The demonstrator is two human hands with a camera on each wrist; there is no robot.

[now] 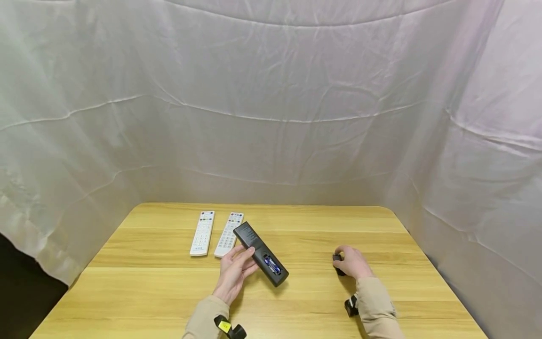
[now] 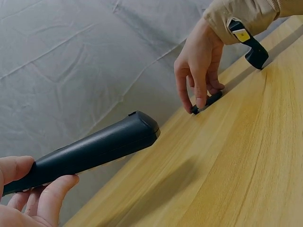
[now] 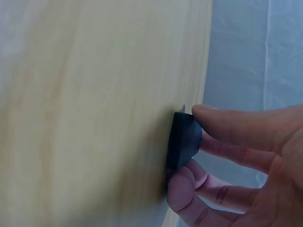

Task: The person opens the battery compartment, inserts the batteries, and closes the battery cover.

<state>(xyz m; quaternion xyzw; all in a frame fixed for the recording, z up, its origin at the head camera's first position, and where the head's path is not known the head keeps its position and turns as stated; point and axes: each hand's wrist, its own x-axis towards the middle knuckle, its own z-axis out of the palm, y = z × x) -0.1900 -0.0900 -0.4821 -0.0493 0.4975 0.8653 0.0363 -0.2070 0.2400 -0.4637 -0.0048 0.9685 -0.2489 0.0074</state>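
My left hand [image 1: 233, 275] grips a black remote control [image 1: 256, 245], held above the table with its back facing up. Blue batteries [image 1: 272, 265] show in the uncovered compartment at its near end. In the left wrist view the remote [image 2: 94, 146] slants between thumb and fingers, its far end casting a shadow on the wood. Over to the right, my right hand [image 1: 354, 263] pinches a small black battery cover [image 3: 183, 141] by its edges, thumb on one side and fingers on the other. The cover is at the tabletop, partly hidden by the fingers in the head view.
Two white remote controls, one on the left [image 1: 203, 234] and one beside it [image 1: 228, 234], lie face up on the wooden table [image 1: 161, 282]. The black remote overlaps the nearer white one in the head view. Grey cloth [image 1: 271, 117] hangs around the table's back and sides.
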